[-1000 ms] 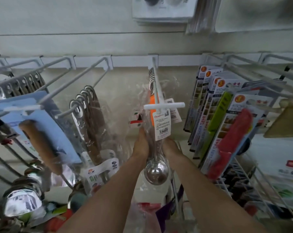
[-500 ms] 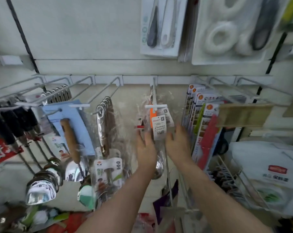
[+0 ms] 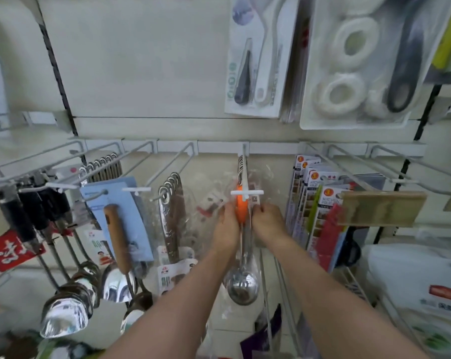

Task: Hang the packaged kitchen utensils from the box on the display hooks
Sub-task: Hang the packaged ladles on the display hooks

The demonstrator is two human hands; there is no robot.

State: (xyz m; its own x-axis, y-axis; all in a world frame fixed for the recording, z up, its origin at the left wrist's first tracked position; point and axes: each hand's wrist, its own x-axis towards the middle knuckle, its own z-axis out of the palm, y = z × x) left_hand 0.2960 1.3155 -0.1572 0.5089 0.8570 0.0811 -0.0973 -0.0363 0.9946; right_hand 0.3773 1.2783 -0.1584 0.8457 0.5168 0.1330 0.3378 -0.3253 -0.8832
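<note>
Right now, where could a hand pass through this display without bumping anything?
Free: the wall panel above the hook rail, left of the white carded tools; also the wire behind the steel spatulas. Crowded: black-handled ladles leftward, peeler cards rightward, and orange-handled ladles between left hand and right hand.

Both forearms (image 3: 183, 294) bare right down to the frame edge. The left hand (image 3: 225, 229) and right hand (image 3: 269, 225) bare too

wall rail (image 3: 219, 147) w/ hooks (image 3: 247, 193) carrying ladles (image 3: 241, 286), carded tools (image 3: 320, 203).

Left hand (image 3: 225, 225) and right hand (image 3: 268, 224) raised side by side, nearly touching (fingers (image 3: 258, 209) curled inward)
</note>
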